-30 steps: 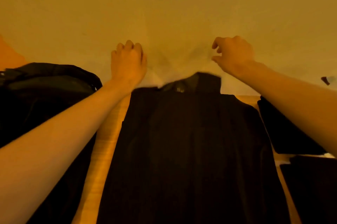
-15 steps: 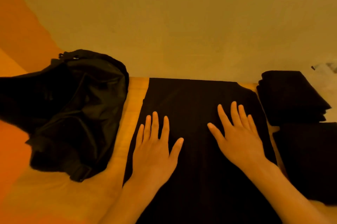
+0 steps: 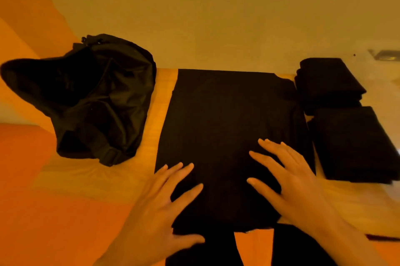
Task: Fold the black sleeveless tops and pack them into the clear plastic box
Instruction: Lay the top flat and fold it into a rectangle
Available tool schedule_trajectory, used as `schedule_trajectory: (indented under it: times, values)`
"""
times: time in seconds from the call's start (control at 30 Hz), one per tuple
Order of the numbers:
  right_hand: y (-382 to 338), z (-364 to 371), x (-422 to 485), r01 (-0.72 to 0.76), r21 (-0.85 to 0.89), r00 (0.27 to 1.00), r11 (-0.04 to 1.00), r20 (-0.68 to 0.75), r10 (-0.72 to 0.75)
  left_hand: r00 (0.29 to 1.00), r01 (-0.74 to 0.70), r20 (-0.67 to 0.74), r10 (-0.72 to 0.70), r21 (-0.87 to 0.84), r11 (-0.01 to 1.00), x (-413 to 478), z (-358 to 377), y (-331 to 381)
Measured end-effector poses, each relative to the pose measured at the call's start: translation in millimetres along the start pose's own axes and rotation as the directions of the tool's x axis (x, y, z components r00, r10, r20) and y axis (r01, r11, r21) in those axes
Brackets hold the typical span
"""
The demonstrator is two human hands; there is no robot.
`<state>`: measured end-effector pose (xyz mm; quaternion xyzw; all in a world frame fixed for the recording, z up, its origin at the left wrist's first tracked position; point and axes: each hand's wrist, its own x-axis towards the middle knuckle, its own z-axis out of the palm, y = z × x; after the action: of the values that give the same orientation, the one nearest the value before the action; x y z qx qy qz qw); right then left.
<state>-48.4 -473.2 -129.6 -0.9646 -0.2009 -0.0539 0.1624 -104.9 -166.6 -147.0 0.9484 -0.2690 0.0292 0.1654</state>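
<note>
Two flat, spread hands, left hand (image 3: 160,205) & right hand (image 3: 292,181), press the top (image 3: 227,114) (gripping nothing): smooth outward b4 next fold.

The top (image 3: 225,127) lies mid-way along the table (image 3: 160,101), reaching its back edge, with the left hand (image 3: 160,207) and right hand (image 3: 296,183) on its near part. A bag (image 3: 97,97) sits to its left; at the right edge, the rear stack (image 3: 329,79) lies behind the front stack (image 3: 355,144).
</note>
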Motion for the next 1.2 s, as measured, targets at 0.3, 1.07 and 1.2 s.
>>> schedule_trajectory:
  times: [0.3,1.07,1.2]
  values:
    - [5,19,-62,0.275,-0.072,0.961,0.959,-0.001,-0.276,0.949,-0.122,-0.269,0.164,0.167,0.978,-15,17,3]
    - [-24,3,-73,0.001,0.551,0.939,0.834,-0.288,0.188,0.844,0.072,-0.461,-0.273,-0.408,0.91,16,25,91]
    - [-42,-6,-62,0.009,0.728,0.917,0.685,-0.279,0.285,0.888,0.103,-0.343,-0.306,-0.501,0.86,34,8,87]
